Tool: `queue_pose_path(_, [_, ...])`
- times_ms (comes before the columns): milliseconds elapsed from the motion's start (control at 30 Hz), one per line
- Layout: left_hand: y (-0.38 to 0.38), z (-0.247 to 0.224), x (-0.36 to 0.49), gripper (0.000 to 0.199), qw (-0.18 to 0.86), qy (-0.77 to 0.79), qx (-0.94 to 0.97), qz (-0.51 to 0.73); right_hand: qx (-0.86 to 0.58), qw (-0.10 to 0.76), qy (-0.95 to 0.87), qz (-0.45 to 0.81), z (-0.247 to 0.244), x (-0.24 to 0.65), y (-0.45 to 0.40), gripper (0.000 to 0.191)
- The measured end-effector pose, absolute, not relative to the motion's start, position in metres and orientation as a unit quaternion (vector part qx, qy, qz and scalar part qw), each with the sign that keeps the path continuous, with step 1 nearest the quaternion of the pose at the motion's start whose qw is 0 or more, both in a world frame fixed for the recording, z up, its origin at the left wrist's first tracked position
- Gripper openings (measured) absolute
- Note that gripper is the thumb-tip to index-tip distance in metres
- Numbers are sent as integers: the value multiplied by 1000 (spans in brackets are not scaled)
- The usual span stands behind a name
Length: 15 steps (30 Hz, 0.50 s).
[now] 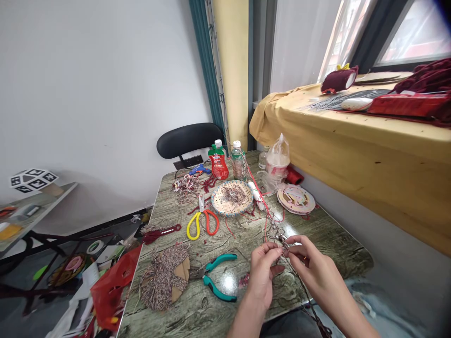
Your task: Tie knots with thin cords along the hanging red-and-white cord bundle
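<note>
My left hand [266, 265] is closed in a pinch on a thin multicoloured cord [278, 230] near the table's right front edge. Close against it, my right hand [305, 258] also pinches the cord, its fingertips almost touching the left ones. Something small and shiny shows by the right fingertips, too fine to make out. The cord runs knotted and looped away over the table, and another length hangs below the hands. Left of my hands lie teal-handled pliers [220, 277] and a card wound with mottled yarn [167, 277]. Beyond these are scissors [202, 223] with yellow and orange handles.
A woven basket [215, 206] of thread scraps sits mid-table [243, 239]. Bottles [238, 162], a red pouch [219, 164], a plastic-bagged cup [278, 159] and a round card disc [296, 199] stand or lie behind. A yellow-draped ledge [352, 141] flanks the right side; a chair [190, 141] stands at back.
</note>
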<state>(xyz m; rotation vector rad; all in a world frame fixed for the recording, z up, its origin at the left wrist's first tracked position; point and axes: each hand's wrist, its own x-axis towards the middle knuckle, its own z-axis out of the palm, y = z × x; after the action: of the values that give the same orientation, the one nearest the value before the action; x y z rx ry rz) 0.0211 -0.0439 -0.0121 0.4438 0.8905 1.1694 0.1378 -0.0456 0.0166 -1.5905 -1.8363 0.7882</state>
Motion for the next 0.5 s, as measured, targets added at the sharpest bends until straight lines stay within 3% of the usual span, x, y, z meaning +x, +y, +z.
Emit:
queue_pose_path(300, [-41, -11, 20, 25, 740, 391, 172, 520, -586, 309, -703, 260, 24, 138, -42, 20])
queue_pose_path(500, [-41, -11, 18, 24, 709, 429, 223, 513, -627, 235, -725, 164, 23, 139, -43, 18])
